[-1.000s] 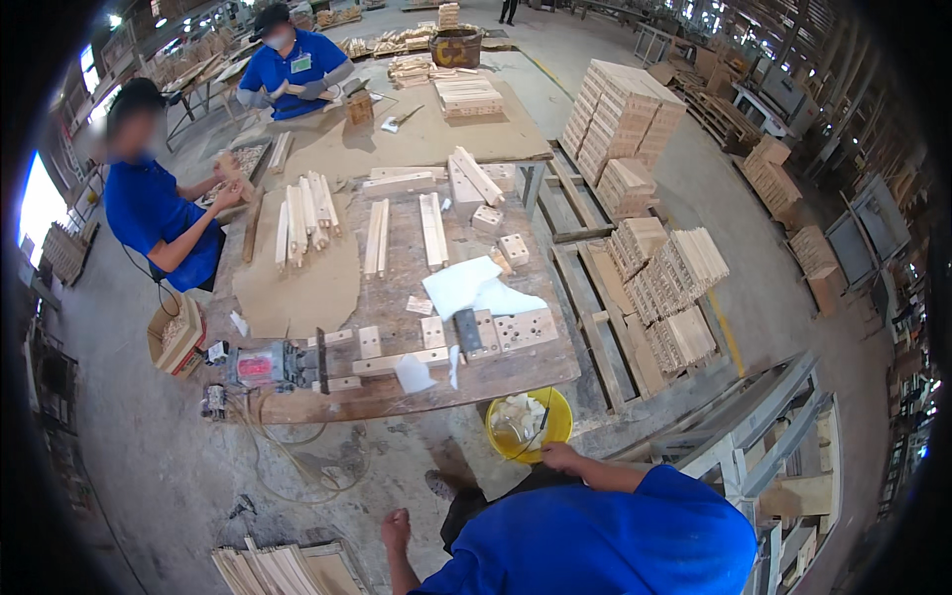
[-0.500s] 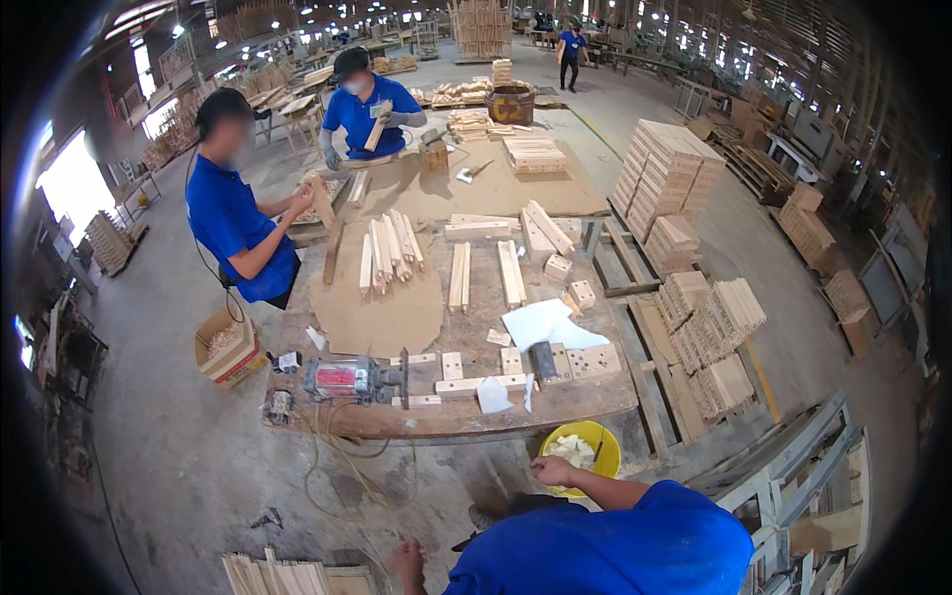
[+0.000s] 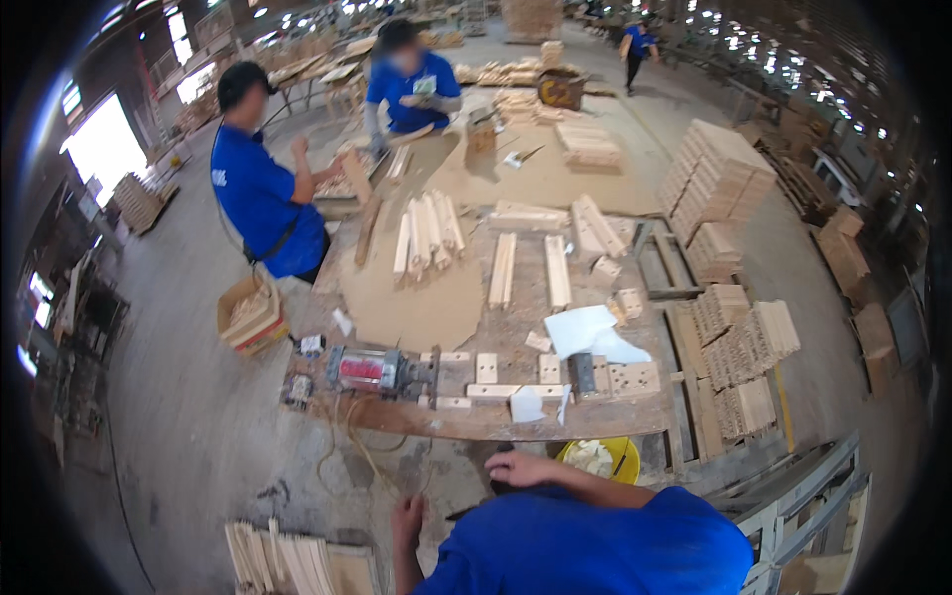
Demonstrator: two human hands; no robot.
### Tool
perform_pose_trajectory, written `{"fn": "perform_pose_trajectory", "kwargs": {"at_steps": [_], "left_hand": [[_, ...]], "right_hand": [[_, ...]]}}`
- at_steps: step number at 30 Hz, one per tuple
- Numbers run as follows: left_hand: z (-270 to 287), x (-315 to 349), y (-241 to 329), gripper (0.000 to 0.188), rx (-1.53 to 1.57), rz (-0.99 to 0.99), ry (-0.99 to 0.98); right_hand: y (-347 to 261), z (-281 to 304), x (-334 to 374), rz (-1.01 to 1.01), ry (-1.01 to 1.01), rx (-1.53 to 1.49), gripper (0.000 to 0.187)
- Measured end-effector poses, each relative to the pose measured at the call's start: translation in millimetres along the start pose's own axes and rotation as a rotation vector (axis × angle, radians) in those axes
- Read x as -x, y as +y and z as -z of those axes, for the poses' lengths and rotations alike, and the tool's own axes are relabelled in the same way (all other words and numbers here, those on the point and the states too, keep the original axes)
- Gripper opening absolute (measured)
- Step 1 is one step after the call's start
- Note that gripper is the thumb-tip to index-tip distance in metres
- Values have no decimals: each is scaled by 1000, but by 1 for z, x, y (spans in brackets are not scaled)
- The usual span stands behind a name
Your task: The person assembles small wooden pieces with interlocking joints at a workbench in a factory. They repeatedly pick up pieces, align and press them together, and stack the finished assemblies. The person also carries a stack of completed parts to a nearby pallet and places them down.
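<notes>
No lettering or number is coming out readable. At eight o'clock from the centre, a red label is showing only blurred marks on a grey machine, while at nine a carton is carrying print too small to make out. White marks on a blue shirt at ten, and a pale badge on another between eleven and twelve, are staying illegible.

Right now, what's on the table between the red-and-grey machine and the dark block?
Head view: light wooden blocks and a long wooden bar, with a torn white piece at the bar's near side.
</notes>
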State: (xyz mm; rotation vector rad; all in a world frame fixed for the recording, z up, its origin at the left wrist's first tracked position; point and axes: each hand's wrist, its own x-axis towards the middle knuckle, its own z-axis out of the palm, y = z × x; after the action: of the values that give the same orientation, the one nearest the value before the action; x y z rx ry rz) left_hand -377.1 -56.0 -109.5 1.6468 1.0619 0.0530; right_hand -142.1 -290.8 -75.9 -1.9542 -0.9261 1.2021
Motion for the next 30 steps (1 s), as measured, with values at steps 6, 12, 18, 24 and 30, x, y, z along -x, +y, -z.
{"fn": "perform_pose_trajectory", "kwargs": {"at_steps": [6, 12, 18, 24, 30], "left_hand": [[-3, -60, 121, 37, 110, -185, -33], [-57, -100, 241, 32, 295, -272, -200], [-115, -143, 281, 34, -89, -390, -358], [-133, -239, 332, 46, -226, -481, -238], [-127, -367, 401, 57, -392, -476, 184]], "right_hand": [[-35, 84, -11, 54, 112, -253, 40], [-22, 153, -18, 105, 314, -339, 37], [-4, 193, -16, -24, 427, -329, 38], [26, 194, -1, -92, 562, -612, 33], [37, 194, -14, -208, 495, -728, 37]]}}
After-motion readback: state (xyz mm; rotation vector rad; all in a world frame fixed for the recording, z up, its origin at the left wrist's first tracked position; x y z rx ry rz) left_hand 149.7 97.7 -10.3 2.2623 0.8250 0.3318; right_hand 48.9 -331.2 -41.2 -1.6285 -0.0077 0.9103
